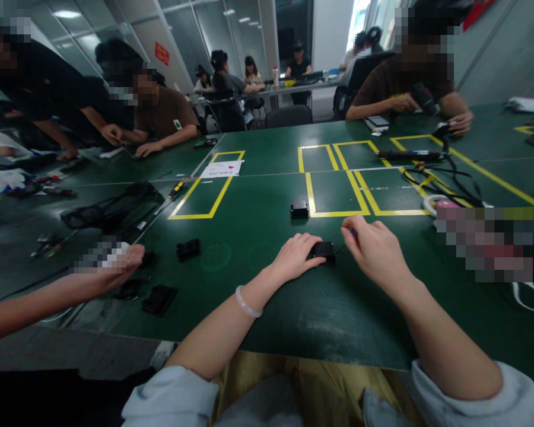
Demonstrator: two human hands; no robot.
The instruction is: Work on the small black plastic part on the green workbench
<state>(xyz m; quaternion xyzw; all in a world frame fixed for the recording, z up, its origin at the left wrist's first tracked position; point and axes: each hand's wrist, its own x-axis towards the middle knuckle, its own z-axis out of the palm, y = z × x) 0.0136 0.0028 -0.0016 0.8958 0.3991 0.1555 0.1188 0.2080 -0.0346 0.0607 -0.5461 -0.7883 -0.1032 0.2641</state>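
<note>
My left hand (pixel 296 254) rests on the green table (pixel 258 237) with its fingers curled onto a small black box-shaped part (pixel 324 251), holding it in place. My right hand (pixel 374 249) hovers just to the right of that part, fingers pinched around a thin dark tool whose tip points at the part; what the tool is I cannot make out. A second small black part (pixel 299 209) sits on the table a little farther away, beside a yellow taped rectangle (pixel 336 193).
More black parts (pixel 188 249) (pixel 159 299) lie at the left, near another person's hand (pixel 120 264). A black bag (pixel 115 210), a white paper (pixel 222 169), cables (pixel 445 178) and a tape roll (pixel 436 204) lie around. Several people sit at the far side.
</note>
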